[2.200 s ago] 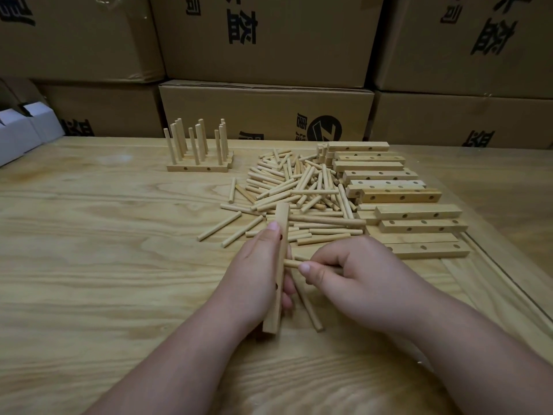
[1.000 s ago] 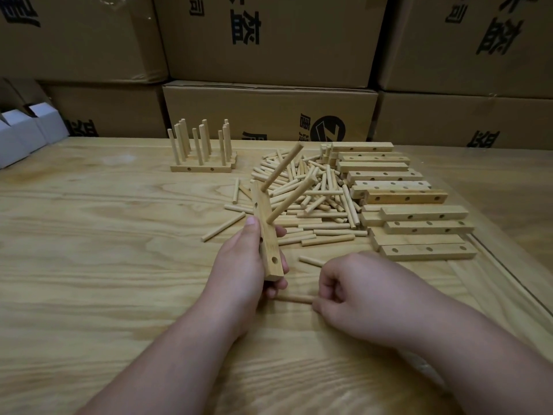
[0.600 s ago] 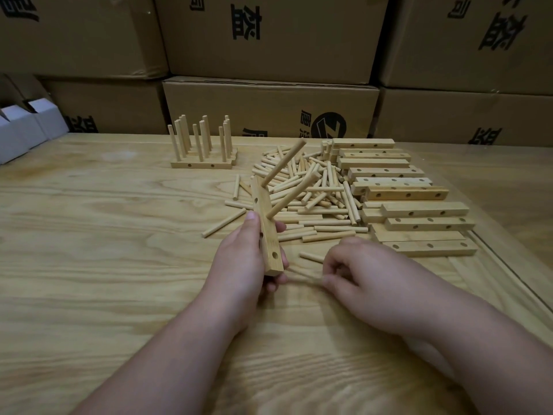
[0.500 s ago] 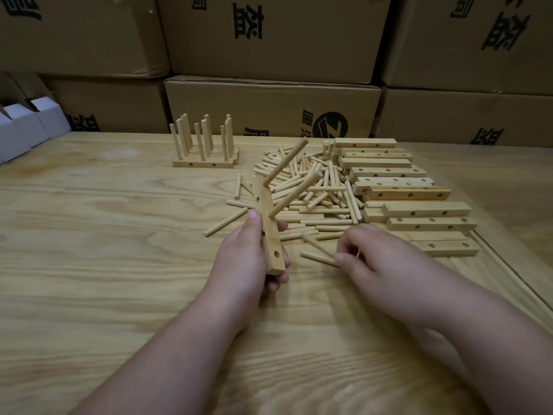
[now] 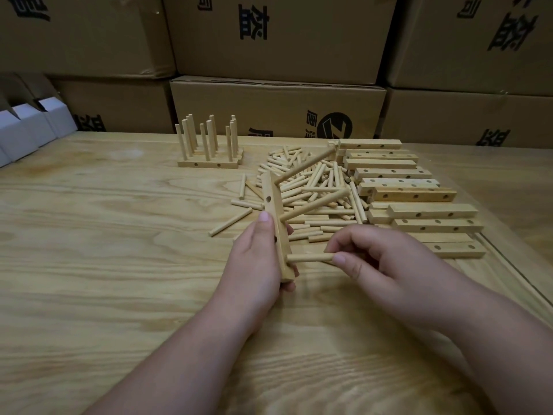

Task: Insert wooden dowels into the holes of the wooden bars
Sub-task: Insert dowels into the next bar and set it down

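My left hand [image 5: 257,259] grips a wooden bar [image 5: 276,223] on its edge, lifted off the table, with two dowels [image 5: 311,205] sticking out of it toward the right. My right hand [image 5: 377,262] pinches a third dowel [image 5: 309,258] whose left end touches the bar's lower hole. A loose pile of dowels [image 5: 317,187] lies behind the hands. Several bare bars [image 5: 431,214] with holes are stacked to the right of the pile.
Finished bars with upright dowels [image 5: 209,145] stand at the back of the wooden table [image 5: 104,250]. Cardboard boxes [image 5: 278,109] line the far edge. White boxes [image 5: 33,124] sit at the far left. A seam [image 5: 514,271] runs along the table's right side.
My right hand picked a dowel off the table and brought its end to the lower hole of the bar. The left hand kept holding the bar with two dowels.
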The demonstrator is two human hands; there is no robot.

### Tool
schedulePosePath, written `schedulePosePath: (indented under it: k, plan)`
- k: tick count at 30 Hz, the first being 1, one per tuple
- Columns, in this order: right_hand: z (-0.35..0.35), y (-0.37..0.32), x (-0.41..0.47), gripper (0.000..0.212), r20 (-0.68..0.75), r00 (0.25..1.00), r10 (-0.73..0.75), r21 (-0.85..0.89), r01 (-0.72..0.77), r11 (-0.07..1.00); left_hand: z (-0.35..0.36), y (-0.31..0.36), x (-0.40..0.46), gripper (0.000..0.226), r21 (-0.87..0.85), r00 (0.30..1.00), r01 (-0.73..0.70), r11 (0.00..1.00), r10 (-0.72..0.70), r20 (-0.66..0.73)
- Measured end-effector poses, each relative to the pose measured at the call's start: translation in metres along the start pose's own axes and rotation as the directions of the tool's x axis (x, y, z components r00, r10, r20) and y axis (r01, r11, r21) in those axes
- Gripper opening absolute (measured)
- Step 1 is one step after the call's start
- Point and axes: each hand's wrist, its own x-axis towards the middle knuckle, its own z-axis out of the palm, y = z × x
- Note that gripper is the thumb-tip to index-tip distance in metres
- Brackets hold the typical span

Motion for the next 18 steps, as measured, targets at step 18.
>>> schedulePosePath:
  k: [18]
  plan:
    - [0.001,-0.008,0.001,0.024,-0.001,0.998,-0.056,-0.06,0.056,0.997,-0.005,-0.011,0.0,0.049,0.223,0.951,-0.306,0.926,0.31,0.019]
